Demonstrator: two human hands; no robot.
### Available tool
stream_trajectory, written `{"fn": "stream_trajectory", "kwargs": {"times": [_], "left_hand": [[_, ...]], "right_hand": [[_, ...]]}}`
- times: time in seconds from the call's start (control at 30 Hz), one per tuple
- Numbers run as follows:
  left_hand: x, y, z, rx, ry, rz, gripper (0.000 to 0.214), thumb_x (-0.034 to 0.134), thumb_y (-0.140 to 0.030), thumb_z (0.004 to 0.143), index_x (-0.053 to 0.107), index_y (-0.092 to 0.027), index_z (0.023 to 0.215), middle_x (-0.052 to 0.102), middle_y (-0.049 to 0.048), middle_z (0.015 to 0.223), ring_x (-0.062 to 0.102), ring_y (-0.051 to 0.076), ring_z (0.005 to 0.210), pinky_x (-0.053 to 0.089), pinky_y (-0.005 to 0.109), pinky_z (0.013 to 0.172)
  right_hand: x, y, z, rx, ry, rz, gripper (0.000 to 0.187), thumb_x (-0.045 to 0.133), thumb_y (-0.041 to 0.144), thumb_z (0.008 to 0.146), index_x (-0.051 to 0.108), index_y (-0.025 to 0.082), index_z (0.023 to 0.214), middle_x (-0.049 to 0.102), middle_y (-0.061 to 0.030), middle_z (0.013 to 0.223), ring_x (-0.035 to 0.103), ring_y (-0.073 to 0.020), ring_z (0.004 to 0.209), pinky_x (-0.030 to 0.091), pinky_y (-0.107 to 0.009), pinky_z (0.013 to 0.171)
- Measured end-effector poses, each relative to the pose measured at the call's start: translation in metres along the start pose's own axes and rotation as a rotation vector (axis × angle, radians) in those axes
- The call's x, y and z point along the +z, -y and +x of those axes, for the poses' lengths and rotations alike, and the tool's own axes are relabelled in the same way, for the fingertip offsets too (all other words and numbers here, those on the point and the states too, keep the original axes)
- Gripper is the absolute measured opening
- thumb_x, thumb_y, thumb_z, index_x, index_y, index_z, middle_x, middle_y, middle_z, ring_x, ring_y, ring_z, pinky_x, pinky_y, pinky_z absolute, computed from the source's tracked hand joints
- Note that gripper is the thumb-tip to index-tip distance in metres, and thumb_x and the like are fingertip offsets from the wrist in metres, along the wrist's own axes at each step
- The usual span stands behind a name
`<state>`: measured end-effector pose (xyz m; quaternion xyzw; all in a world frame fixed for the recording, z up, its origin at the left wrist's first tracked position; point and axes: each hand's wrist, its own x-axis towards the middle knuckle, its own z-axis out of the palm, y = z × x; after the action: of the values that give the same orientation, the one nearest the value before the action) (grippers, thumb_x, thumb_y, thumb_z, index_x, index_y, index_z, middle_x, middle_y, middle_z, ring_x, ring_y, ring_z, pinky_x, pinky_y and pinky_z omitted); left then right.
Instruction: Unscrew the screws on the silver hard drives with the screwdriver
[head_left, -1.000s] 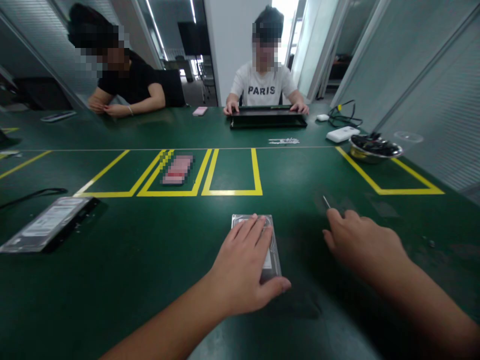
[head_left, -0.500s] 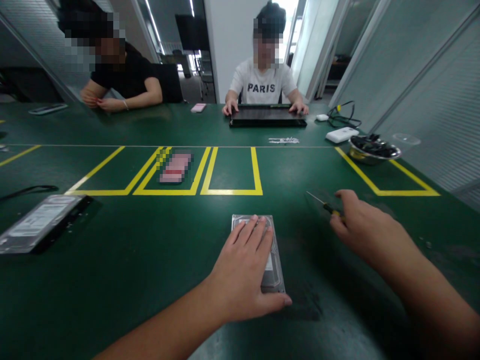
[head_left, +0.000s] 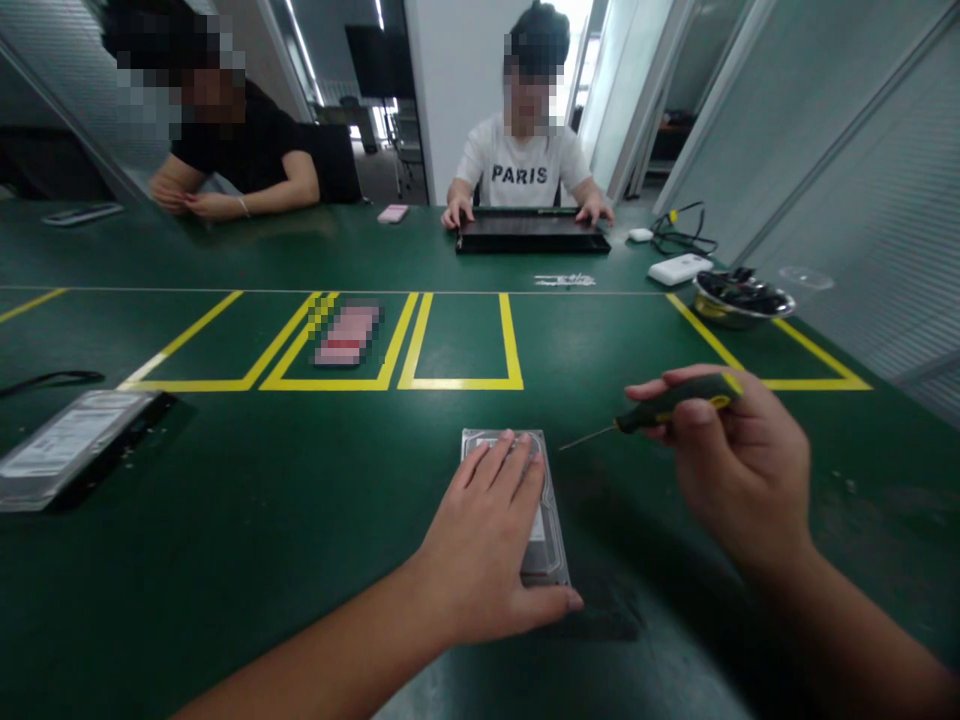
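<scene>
"Green desk (head_left: 300,480) right across the head view, with yellow tape (head_left: 460,384) on it. Where's the hard drive (head_left: 551,550)?"

"At six o'clock from the centre, lying flat on the desk under the left hand (head_left: 480,555)."

"How are those fingers?"

"Laid over its top, slightly apart, with the thumb stretched out by the near corner, around five o'clock."

"And the right hand (head_left: 739,460)?"

"Between two and three from the drive, fingers clamped on the dark handle of a screwdriver (head_left: 667,405). Its thin tip points back at the drive, just beside the far right edge. I can't tell how high it is."

"Anything round about?"

"Second drive (head_left: 79,440) at nine o'clock, a metal bowl (head_left: 739,318) of dark parts (head_left: 742,287) between one and two, and at twelve, well apart, a person in a white shirt (head_left: 517,165) behind a black panel (head_left: 532,242)."
</scene>
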<state>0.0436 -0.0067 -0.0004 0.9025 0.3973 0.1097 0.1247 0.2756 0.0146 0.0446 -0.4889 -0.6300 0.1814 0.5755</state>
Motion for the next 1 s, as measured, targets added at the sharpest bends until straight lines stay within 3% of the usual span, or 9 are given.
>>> {"fn": "stream_trajectory", "kwargs": {"times": [0.17, 0.4, 0.6, 1.0], "left_hand": [[-0.001, 0.0, 0.001, -0.002, 0.005, 0.008, 0.112, 0.047, -0.085, 0.075, 0.027, -0.009, 0.156, 0.02, 0.0163, 0.165, 0.016, 0.036, 0.152, 0.013, 0.052, 0.124], [-0.002, -0.001, 0.002, 0.004, 0.0, 0.007, 0.11, 0.047, -0.084, 0.076, 0.03, -0.01, 0.155, 0.02, 0.0158, 0.165, 0.016, 0.036, 0.152, 0.011, 0.052, 0.124], [-0.002, -0.001, 0.0, -0.002, 0.01, 0.004, 0.111, 0.047, -0.085, 0.075, 0.03, -0.01, 0.155, 0.02, 0.0163, 0.165, 0.016, 0.036, 0.152, 0.012, 0.053, 0.124], [-0.002, 0.0, 0.001, -0.001, 0.015, 0.002, 0.111, 0.045, -0.086, 0.076, 0.028, -0.01, 0.156, 0.019, 0.0156, 0.165, 0.015, 0.036, 0.152, 0.01, 0.052, 0.125]], "right_hand": [[0.012, 0.002, -0.006, -0.167, 0.016, -0.251, 0.023, 0.064, 0.032, 0.092, 0.059, 0.024, 0.112, 0.074, -0.0031, 0.099, 0.071, -0.0173, 0.084, 0.056, -0.032, 0.076], [0.018, -0.004, -0.003, -0.2, 0.048, -0.297, 0.023, 0.064, 0.032, 0.092, 0.056, 0.025, 0.113, 0.074, -0.0013, 0.099, 0.071, -0.0151, 0.088, 0.055, -0.029, 0.079], [0.019, -0.008, -0.002, -0.146, -0.008, -0.262, 0.021, 0.062, 0.034, 0.094, 0.057, 0.025, 0.111, 0.074, -0.0011, 0.098, 0.07, -0.0143, 0.082, 0.055, -0.03, 0.076], [0.021, -0.012, -0.003, -0.105, 0.032, -0.238, 0.022, 0.061, 0.035, 0.093, 0.057, 0.025, 0.113, 0.073, -0.0022, 0.099, 0.07, -0.016, 0.083, 0.055, -0.032, 0.075]]}}
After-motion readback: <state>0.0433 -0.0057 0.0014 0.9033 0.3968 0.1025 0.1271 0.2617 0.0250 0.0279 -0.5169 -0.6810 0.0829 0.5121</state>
